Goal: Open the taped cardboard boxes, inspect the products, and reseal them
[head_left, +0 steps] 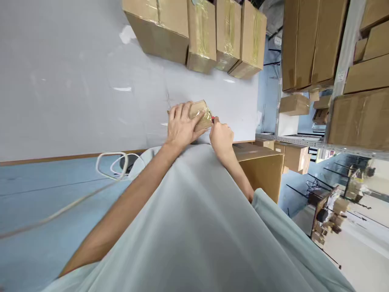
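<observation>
My left hand (pixel 181 126) lies over a small cardboard box (pixel 197 108), fingers across its left side and thumb along its near edge, holding it against the white table. Shiny clear tape covers the box's right part. At that taped right end, my right hand (pixel 221 137) is closed in a fist around a small tool with a red part (pixel 213 118). Most of this tool is hidden inside the fist, so its exact kind does not show; its red part is at the box edge.
Several taped cartons (pixel 202 36) line the far side of the white table (pixel 75 89). An open large carton (pixel 261 170) stands by the near edge at right. A looped white cable (pixel 112 164) hangs at left. Shelves of boxes (pixel 361 113) rise at right.
</observation>
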Demonstrator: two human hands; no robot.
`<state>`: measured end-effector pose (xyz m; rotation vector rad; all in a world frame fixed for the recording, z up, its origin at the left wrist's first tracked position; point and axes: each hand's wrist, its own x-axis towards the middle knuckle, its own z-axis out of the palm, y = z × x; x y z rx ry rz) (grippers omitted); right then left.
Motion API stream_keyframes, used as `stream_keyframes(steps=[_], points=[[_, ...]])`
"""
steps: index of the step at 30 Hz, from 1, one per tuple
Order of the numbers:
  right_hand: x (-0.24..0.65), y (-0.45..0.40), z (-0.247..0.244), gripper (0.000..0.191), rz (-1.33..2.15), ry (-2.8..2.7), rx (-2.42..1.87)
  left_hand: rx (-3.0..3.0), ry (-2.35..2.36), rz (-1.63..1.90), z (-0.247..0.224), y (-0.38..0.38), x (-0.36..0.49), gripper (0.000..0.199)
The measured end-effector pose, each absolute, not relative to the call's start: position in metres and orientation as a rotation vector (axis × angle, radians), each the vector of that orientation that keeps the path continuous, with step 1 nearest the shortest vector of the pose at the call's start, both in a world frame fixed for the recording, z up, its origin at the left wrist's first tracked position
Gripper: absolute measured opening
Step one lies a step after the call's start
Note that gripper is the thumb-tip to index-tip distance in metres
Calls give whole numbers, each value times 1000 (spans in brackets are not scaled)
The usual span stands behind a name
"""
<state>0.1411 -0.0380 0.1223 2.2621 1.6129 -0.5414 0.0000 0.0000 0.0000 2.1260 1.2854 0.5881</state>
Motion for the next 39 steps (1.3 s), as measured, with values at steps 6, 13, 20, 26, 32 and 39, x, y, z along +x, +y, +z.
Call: stream_keyframes(steps=[6, 13, 20, 26, 32, 39], points=[[149, -31, 116, 39, -593, 1615, 2217, 2089, 1286, 568, 0, 3, 0, 75], [160, -57, 136, 38, -674, 1592, 2204, 2108, 1230, 655, -13, 6, -10, 80], [207, -56, 99, 44, -1102, 1883, 2637, 2133, 1262, 705, -10, -14, -78, 82], [197, -9, -14, 38, -1744, 1568, 2692, 2048, 1458, 790, 5, -49, -127, 76], [165, -24, -9, 54, -1665, 1848, 2515, 1678, 1627, 969, -6, -74, -137, 77], [184, -32, 35, 51, -954, 2032, 2359, 1330, 1486, 1012, -47, -55, -112, 66]])
